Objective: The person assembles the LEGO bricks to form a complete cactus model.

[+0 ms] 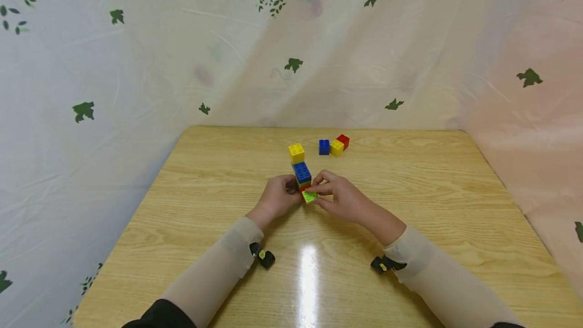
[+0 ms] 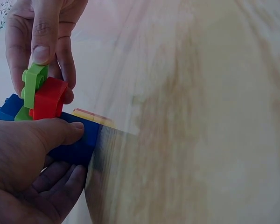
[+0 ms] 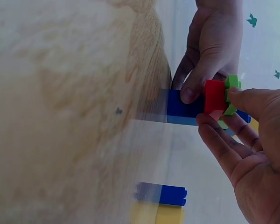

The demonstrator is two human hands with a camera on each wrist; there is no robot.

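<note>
My left hand [image 1: 279,195] grips a big blue block [image 2: 79,144] at the bottom of a stacked brick structure, its thumb lying along the block's side. On that block sits a red brick [image 2: 50,97], sticking out toward me. A light green brick [image 1: 309,197] lies over the red one, pinched by my right hand [image 1: 341,199] with the thumb on its end. In the left wrist view the green brick looks tilted. Higher in the structure shows another blue brick [image 1: 301,172], with green beneath it. A yellow block [image 1: 296,153] appears just behind, partly overlapped by that blue brick.
Toward the back of the wooden table [image 1: 428,191] stand a loose blue block [image 1: 324,147], a yellow block [image 1: 337,148] and a red block [image 1: 343,141], close together. A leaf-patterned cloth [image 1: 255,75] hangs behind the table's far edge.
</note>
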